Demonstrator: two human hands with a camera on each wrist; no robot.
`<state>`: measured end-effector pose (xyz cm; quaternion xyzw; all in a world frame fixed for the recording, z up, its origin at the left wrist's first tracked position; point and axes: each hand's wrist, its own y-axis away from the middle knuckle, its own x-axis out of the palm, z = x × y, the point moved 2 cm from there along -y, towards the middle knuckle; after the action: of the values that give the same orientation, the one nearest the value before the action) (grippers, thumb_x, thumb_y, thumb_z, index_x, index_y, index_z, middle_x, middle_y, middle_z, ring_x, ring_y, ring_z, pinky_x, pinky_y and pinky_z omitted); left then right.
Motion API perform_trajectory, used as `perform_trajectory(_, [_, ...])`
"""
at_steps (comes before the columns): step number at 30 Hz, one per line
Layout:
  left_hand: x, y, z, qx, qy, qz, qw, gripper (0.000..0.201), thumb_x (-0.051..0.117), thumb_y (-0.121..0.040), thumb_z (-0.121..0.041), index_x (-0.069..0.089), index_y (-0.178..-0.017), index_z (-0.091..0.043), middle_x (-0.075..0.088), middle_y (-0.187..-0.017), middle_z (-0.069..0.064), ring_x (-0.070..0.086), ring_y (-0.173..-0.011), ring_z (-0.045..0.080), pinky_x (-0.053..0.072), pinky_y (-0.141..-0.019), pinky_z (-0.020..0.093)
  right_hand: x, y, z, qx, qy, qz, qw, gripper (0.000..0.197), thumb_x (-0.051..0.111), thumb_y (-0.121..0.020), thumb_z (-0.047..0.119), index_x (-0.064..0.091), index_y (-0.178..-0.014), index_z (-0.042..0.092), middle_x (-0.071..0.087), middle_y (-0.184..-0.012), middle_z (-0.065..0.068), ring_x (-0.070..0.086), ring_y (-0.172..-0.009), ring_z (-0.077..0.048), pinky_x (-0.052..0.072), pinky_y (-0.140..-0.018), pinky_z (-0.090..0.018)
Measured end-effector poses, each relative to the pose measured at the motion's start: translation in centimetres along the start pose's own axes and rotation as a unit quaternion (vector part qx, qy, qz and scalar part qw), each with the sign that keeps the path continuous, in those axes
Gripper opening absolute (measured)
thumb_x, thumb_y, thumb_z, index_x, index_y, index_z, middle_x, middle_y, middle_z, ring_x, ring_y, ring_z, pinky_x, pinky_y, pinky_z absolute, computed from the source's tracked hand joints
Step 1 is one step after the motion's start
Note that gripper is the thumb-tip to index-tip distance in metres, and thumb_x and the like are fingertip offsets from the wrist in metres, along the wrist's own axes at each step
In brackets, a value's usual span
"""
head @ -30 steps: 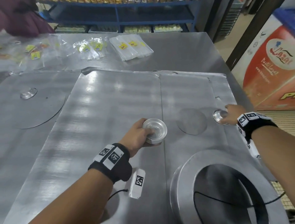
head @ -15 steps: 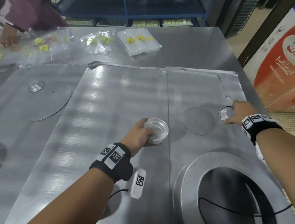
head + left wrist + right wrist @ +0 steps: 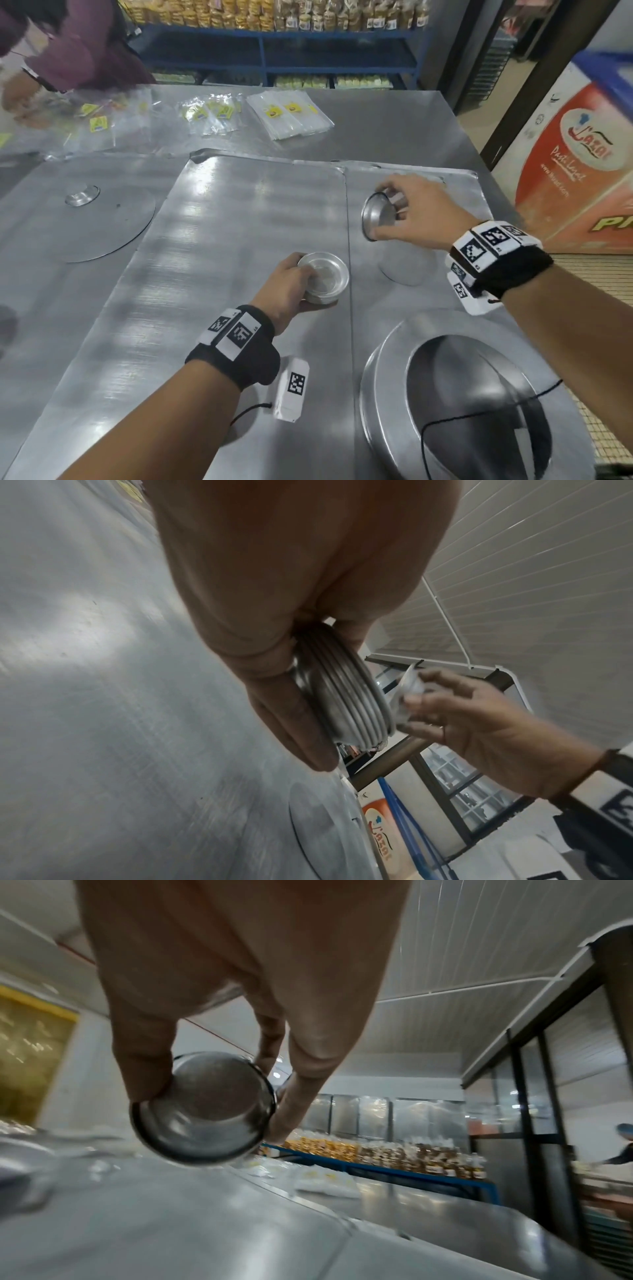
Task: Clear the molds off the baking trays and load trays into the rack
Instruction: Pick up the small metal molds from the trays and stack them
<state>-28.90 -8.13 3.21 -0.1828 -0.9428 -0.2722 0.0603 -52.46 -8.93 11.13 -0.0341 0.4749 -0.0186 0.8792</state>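
Gripping a stack of molds [image 3: 323, 282] upright above the baking trays [image 3: 222, 246], the left hand [image 3: 286, 294] is nearer, while farther right the right hand [image 3: 416, 214] pinches one tilted mold [image 3: 376, 216] in the air.

free: we see bare tray [image 3: 239, 240] in the middle | in the way: big round pan [image 3: 387, 394] near right, flat disc [image 3: 113, 226] left, plastic bags [image 3: 287, 114] far side, another person's hand [image 3: 17, 97] far left
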Motion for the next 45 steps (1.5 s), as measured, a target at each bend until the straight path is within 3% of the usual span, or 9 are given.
perform_trajectory(5, [-0.5,1.6,-0.1,0.005,0.037,0.015,0.999,0.043,0.051,-0.103,-0.040,0.063,-0.123,-0.004,0.063,-0.123,0.024,0.066,-0.099,0.038,0.058,-0.085,0.058,2.0,2.5,6.1,-0.063,-0.120,0.003,0.991,0.060,0.091,-0.059,0.036,0.055,-0.105,0.022,0.061,-0.103,0.003,0.067,-0.090,-0.018,0.059,-0.079,-0.032])
perform_trajectory(8, [-1.3,2.6,-0.4,0.016,0.029,0.034,0.999,0.051,0.043,-0.104,-0.050,0.067,-0.125,-0.011,0.069,-0.117,0.020,0.070,-0.093,0.031,0.057,-0.090,0.057,3.3,3.2,7.6,-0.078,-0.145,0.015,0.986,0.056,0.090,-0.061,0.030,0.055,-0.102,0.019,0.063,-0.101,0.003,0.068,-0.090,-0.018,0.058,-0.082,-0.035])
perform_trajectory(13, [-2.8,4.1,-1.1,0.042,0.004,0.010,0.999,0.038,0.058,-0.099,-0.029,0.059,-0.128,-0.004,0.065,-0.125,0.022,0.070,-0.104,0.038,0.060,-0.084,0.054,5.7,3.5,9.3,-0.103,-0.131,0.057,0.984,0.054,0.084,-0.059,0.042,0.050,-0.097,0.024,0.067,-0.109,0.007,0.068,-0.097,-0.009,0.057,-0.087,-0.032])
perform_trajectory(17, [-4.6,5.2,-1.6,0.055,0.021,-0.010,0.998,0.031,0.051,-0.097,-0.005,0.057,-0.127,-0.006,0.068,-0.119,0.023,0.070,-0.095,0.035,0.060,-0.085,0.053,7.5,3.2,10.7,-0.108,-0.118,0.096,0.982,0.054,0.084,-0.060,0.042,0.047,-0.096,0.025,0.065,-0.121,0.005,0.065,-0.104,-0.006,0.056,-0.091,-0.032])
perform_trajectory(20, [-6.4,5.8,-1.9,0.066,0.021,-0.040,0.997,0.033,0.048,-0.094,0.002,0.058,-0.125,-0.002,0.068,-0.109,0.021,0.069,-0.091,0.034,0.061,-0.082,0.050,8.5,2.7,11.9,-0.110,-0.092,0.140,0.980,0.063,0.083,-0.058,0.052,0.046,-0.105,0.034,0.068,-0.111,0.009,0.065,-0.103,-0.009,0.055,-0.091,-0.036])
perform_trajectory(27, [-10.8,6.8,-2.1,0.074,0.010,-0.102,0.992,0.030,0.049,-0.093,0.002,0.060,-0.121,-0.003,0.064,-0.119,0.024,0.067,-0.093,0.029,0.061,-0.067,0.037,11.8,0.5,14.9,-0.129,-0.057,0.212,0.967,0.097,0.081,-0.053,0.062,0.041,-0.136,0.033,0.061,-0.130,0.005,0.059,-0.119,-0.010,0.050,-0.101,-0.035])
perform_trajectory(31, [-13.8,6.9,-2.2,0.073,0.014,-0.115,0.991,0.030,0.048,-0.093,0.003,0.060,-0.120,-0.002,0.066,-0.116,0.023,0.069,-0.092,0.031,0.062,-0.070,0.042,13.4,-1.4,17.4,-0.166,0.012,0.249,0.954,0.081,0.083,-0.055,0.055,0.053,-0.126,0.030,0.067,-0.112,0.010,0.065,-0.103,-0.010,0.055,-0.091,-0.035])
perform_trajectory(36, [-18.5,6.4,-2.5,0.057,0.040,-0.137,0.988,0.030,0.047,-0.093,0.005,0.060,-0.119,-0.001,0.063,-0.109,0.021,0.066,-0.094,0.037,0.061,-0.076,0.052,15.8,-4.9,20.6,-0.178,0.066,0.269,0.944,0.073,0.091,-0.059,0.033,0.060,-0.125,0.024,0.065,-0.120,0.007,0.061,-0.107,-0.009,0.051,-0.092,-0.026])
perform_trajectory(45, [-29.8,6.7,-3.9,0.052,0.092,-0.236,0.966,0.030,0.045,-0.090,0.008,0.059,-0.114,-0.002,0.059,-0.093,0.013,0.068,-0.069,0.028,0.062,-0.073,0.051,23.8,-14.1,28.5,-0.176,0.127,0.246,0.945,0.043,0.073,-0.080,0.039,0.066,-0.118,0.020,0.066,-0.116,0.002,0.060,-0.104,-0.015,0.051,-0.091,-0.032])
